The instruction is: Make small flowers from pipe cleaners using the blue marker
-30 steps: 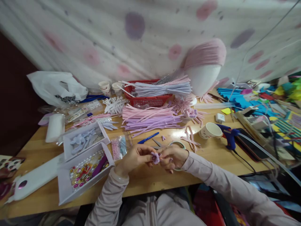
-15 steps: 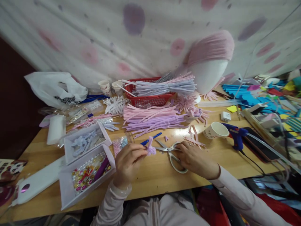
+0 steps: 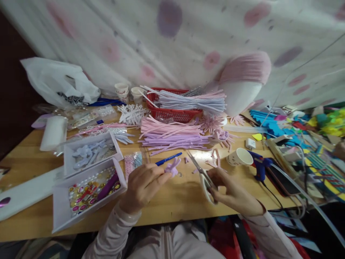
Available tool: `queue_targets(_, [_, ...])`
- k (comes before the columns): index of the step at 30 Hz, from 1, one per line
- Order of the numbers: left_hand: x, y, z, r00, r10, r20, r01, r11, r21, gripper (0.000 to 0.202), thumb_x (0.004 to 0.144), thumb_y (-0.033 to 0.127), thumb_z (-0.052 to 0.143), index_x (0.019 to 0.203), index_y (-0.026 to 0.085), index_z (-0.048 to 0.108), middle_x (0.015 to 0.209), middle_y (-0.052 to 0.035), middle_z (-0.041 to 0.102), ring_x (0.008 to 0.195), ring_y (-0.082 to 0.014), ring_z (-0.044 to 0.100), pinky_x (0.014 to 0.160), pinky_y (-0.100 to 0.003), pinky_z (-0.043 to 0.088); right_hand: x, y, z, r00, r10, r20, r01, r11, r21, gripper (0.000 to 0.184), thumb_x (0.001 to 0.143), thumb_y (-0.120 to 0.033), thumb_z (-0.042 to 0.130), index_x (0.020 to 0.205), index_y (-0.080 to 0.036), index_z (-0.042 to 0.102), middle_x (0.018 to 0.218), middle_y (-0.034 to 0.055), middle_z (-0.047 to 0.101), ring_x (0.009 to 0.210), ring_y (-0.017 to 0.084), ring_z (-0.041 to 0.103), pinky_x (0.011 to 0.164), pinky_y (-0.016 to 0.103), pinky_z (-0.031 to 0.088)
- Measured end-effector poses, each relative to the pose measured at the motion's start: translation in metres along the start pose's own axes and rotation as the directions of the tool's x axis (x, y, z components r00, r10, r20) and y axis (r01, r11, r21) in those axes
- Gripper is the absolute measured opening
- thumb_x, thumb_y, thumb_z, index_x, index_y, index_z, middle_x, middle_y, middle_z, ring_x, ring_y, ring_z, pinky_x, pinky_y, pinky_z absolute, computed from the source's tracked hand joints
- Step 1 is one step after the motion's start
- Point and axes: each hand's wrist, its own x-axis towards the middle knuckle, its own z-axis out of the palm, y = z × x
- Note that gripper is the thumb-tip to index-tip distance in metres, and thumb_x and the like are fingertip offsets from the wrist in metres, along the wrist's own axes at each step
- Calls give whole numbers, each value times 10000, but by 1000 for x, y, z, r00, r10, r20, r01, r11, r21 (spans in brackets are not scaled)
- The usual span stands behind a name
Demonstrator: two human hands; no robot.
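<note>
Between the thumb and fingers of my left hand (image 3: 144, 185) is a small lilac shape bent from fuzzy pipe cleaner (image 3: 173, 167). My right hand (image 3: 230, 189) grips white-handled scissors (image 3: 201, 172) by the handles; the blades look nearly together and point up and left, apart from the lilac shape. A blue pen (image 3: 169, 159) lies just behind the lilac shape. A tiny lilac offcut (image 3: 186, 160) rests to the right of the pen. Pink pipe cleaner pieces (image 3: 215, 158) lie behind my right hand.
Pink and purple pipe cleaner bundles (image 3: 175, 140) lie before a red basket (image 3: 175, 114). At left are white boxes (image 3: 58, 212) of gems and bent pieces. A paper cup (image 3: 239, 158), blue glue gun (image 3: 261, 167) and phone (image 3: 280, 181) are at right.
The scissors have lifted and turned, their blades closing and moving away from the lilac shape. My left hand still holds that shape, now tilted differently. The camera view has shifted.
</note>
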Motion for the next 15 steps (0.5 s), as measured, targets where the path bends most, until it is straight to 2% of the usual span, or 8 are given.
queue_targets(2, [3,1,1,1000,26,11,-26,1000,15,219,836,71,600,1024,171,648,831,-44,671,823,-148,584,734,-274,463,-5,-4,-2,999,-20,47,13,989,149,272,764,-325,603,942,-206,435,780,8,536,653,139,532,597,264,467])
queue_targets(3, [5,1,2,999,43,11,-43,999,23,194,844,82,593,1005,171,650,821,-40,670,808,-145,584,723,-270,460,-6,-7,-1,997,-29,71,17,986,168,342,733,-354,641,944,-208,416,798,9,523,674,145,520,611,274,465])
queue_targets(6, [11,3,5,996,88,18,-88,995,47,137,864,111,570,955,176,649,781,-26,662,762,-136,583,689,-260,453,-3,-19,9,994,-41,98,34,997,76,474,645,-402,711,928,-209,384,829,13,510,701,155,485,634,293,442])
queue_targets(11, [17,9,10,978,181,102,-191,977,91,89,870,140,558,839,173,635,684,-8,628,700,-130,576,640,-252,449,10,-37,23,991,-46,128,55,997,-61,566,623,-494,733,935,-196,366,827,34,544,696,173,497,628,300,412])
queue_targets(15, [19,10,12,958,254,130,-271,952,139,76,844,119,584,860,169,638,626,9,600,648,-130,565,583,-258,429,15,-41,25,991,-46,124,59,993,-104,559,644,-528,718,919,-203,356,800,33,561,679,180,515,610,295,397])
